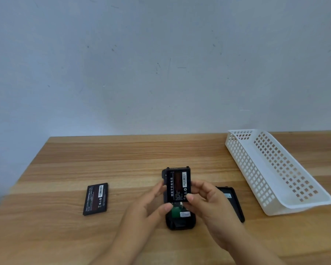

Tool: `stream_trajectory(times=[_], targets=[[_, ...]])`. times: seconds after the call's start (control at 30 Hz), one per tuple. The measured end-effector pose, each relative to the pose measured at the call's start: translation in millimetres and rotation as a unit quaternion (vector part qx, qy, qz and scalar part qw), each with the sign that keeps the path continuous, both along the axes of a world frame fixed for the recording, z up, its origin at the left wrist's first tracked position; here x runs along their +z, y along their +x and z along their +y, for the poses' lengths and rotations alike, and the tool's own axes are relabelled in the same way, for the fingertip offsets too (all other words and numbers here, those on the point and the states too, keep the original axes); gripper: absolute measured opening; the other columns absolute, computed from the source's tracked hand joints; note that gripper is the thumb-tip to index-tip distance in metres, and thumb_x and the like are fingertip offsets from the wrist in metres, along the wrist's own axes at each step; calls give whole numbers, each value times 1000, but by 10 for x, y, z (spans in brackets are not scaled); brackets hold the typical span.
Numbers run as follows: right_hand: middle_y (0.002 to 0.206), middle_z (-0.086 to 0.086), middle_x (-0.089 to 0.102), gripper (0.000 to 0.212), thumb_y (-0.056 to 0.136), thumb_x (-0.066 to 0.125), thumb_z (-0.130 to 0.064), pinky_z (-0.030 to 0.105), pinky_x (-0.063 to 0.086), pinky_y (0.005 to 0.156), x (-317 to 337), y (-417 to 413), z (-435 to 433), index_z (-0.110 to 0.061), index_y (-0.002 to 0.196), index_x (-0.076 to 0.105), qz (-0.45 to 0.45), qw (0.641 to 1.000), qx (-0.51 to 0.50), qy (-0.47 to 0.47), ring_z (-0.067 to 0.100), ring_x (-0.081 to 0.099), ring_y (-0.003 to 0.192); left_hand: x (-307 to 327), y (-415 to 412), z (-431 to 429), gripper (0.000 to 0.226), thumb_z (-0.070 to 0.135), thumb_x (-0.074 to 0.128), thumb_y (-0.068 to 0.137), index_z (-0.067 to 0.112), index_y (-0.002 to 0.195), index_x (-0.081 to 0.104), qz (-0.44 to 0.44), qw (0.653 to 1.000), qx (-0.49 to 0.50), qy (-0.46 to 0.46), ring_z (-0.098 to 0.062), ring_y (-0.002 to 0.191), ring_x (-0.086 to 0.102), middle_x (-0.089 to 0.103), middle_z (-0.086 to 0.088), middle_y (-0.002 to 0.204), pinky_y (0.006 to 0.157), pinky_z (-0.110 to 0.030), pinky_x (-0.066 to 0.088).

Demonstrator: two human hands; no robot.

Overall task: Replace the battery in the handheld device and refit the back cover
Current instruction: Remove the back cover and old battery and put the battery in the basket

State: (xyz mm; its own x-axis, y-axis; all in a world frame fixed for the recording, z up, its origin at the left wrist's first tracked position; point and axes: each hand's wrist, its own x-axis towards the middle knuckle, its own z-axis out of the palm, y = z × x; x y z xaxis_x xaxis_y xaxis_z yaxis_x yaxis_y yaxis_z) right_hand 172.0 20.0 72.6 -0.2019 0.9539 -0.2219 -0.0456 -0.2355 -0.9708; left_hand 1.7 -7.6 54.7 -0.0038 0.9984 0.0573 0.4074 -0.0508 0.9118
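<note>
black rectangular battery (178,185) pinched by left hand (154,202) and right hand (204,197) over open black handheld device (180,219); next: align contacts, press flat.

The handheld device (180,217) is black and lies on its face near the middle of the wooden table, its back open so that a green board and a small white label show in the near part of the bay. A black battery (178,184) with white lettering and a barcode sticker is held label-up over the far part of that open back, tilted, its near end raised. A second black battery (96,199) of the same kind lies flat, label-up, well to the left. The black back cover (231,201) lies just to the right of the device, inner side up.
</note>
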Motion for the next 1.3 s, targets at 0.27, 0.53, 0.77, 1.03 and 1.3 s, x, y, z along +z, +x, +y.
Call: stream_trajectory(times=[0.27,0.53,0.77,1.03,1.3], targets=[[97,2,75,28,83,61,4,32,53,85,106,26,24,-21,92,71,-19,996,-13,87,18,69,93,248,78,138,41,5,70,73,46,74,69,-79,993,49,74,5,83,65,70,28,82,73,-5,42],[88,-9,77,30,79,63,6,10,52,71,220,62,62,-20,89,74,-65,989,-27,130,3,70,84,399,110,131,48,1,71,71,49,71,68,-36,991,52,120,10,78,63,68,34,76,70,-1,40],[87,-10,76,29,78,63,9,6,49,67,279,67,47,-16,88,74,-47,989,-35,137,-2,69,79,423,129,144,40,3,71,72,43,76,70,-25,990,52,129,8,80,64,70,29,79,72,-3,41],[85,-12,76,31,77,64,7,5,49,66,334,69,1,-21,87,74,-61,987,-43,142,-2,69,80,471,126,94,45,3,70,72,46,83,68,-18,988,52,146,8,80,63,68,33,80,72,-4,42],[96,-3,75,24,85,59,-4,17,54,74,399,113,-49,-20,99,70,-57,995,17,84,7,69,91,431,196,64,30,5,71,71,35,73,70,-114,988,60,81,1,77,67,72,21,77,68,-6,46]])
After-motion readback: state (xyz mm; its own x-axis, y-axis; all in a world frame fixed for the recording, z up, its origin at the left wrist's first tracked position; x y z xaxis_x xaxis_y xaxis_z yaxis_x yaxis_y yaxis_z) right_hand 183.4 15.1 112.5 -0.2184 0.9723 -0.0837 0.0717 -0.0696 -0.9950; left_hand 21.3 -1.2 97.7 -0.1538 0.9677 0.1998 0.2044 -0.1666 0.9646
